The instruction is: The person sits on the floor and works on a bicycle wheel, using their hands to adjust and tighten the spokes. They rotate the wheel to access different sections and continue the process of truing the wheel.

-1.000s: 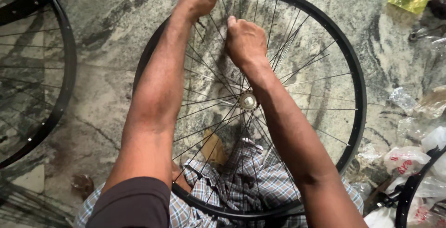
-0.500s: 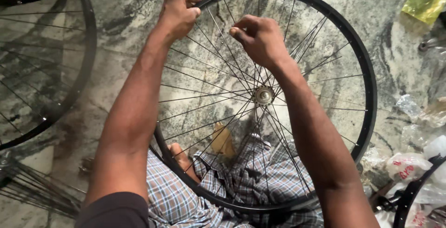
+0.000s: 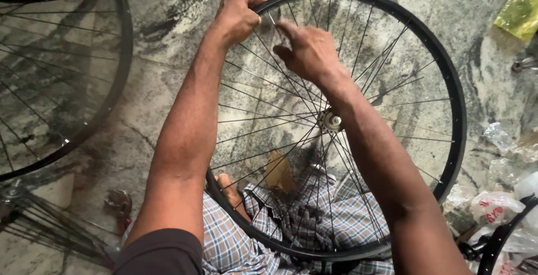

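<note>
A black bicycle wheel rim with thin steel spokes and a silver hub lies across my lap over a checked cloth. My left hand is closed around the rim's far left edge. My right hand reaches inside the rim near the top, its fingers pinched on a spoke close to the left hand. Several spokes run loose and crossed from the hub toward the rim.
A second black spoked wheel lies on the speckled stone floor to the left. A bundle of loose spokes sits at the lower left. Plastic bags and a green packet crowd the right side, beside another rim edge.
The view has shifted so the wheel sits lower and more to the right. My right hand moved up from the wheel's middle toward the rim, closer to my left hand.
</note>
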